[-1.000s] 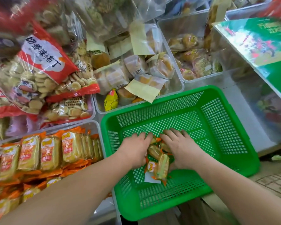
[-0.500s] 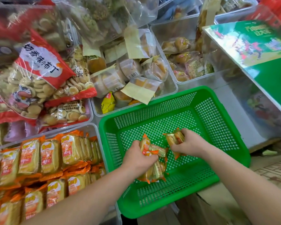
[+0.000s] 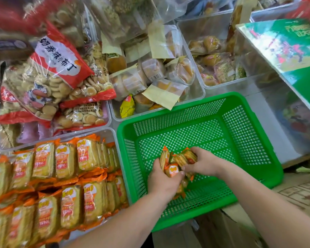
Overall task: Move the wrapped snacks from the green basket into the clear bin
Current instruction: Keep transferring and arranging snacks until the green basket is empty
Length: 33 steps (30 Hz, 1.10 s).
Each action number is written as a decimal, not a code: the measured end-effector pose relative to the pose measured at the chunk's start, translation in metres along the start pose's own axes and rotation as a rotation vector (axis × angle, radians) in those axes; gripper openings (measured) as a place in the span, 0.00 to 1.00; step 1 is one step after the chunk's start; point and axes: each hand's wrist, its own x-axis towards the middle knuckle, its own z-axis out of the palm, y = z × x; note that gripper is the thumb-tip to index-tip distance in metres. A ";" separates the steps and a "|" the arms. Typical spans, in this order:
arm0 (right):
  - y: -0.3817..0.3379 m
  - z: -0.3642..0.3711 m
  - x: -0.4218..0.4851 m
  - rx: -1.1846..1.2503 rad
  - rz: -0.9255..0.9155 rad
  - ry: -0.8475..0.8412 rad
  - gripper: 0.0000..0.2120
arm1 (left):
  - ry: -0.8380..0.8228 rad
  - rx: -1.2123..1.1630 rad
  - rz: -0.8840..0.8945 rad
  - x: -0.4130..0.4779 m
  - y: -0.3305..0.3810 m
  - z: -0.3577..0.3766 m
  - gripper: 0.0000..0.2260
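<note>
Above the near left part of the green basket [image 3: 243,136], the left hand [image 3: 164,181] and the right hand [image 3: 206,164] both curl their fingers round one bunch of wrapped snacks [image 3: 177,161], which seems lifted off the mesh floor. The clear bin [image 3: 64,136], filled with rows of orange packets [image 3: 64,158], stands just beside the basket's left wall.

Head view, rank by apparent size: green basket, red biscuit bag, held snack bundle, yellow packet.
1. green basket
2. red biscuit bag
3. snack bundle, partly hidden
4. yellow packet, farther from camera, so true size unsure
</note>
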 end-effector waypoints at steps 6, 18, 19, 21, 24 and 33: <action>0.006 -0.002 0.001 0.223 0.087 0.007 0.20 | -0.025 0.151 0.078 0.013 0.016 -0.007 0.43; -0.003 -0.002 -0.008 0.696 0.090 -0.041 0.16 | -0.161 0.017 0.279 0.015 0.027 -0.009 0.43; -0.005 -0.004 -0.009 0.717 0.069 -0.041 0.14 | -0.166 -0.011 0.297 0.015 0.030 -0.009 0.43; -0.012 -0.009 -0.012 0.742 0.035 -0.042 0.12 | -0.182 -0.067 0.334 0.016 0.036 -0.010 0.43; -0.030 -0.018 -0.022 0.752 -0.023 -0.030 0.10 | -0.165 -0.136 0.388 0.014 0.049 -0.021 0.43; -0.096 -0.038 -0.085 0.861 -0.223 0.094 0.20 | -0.131 -0.120 0.577 -0.038 0.107 -0.095 0.43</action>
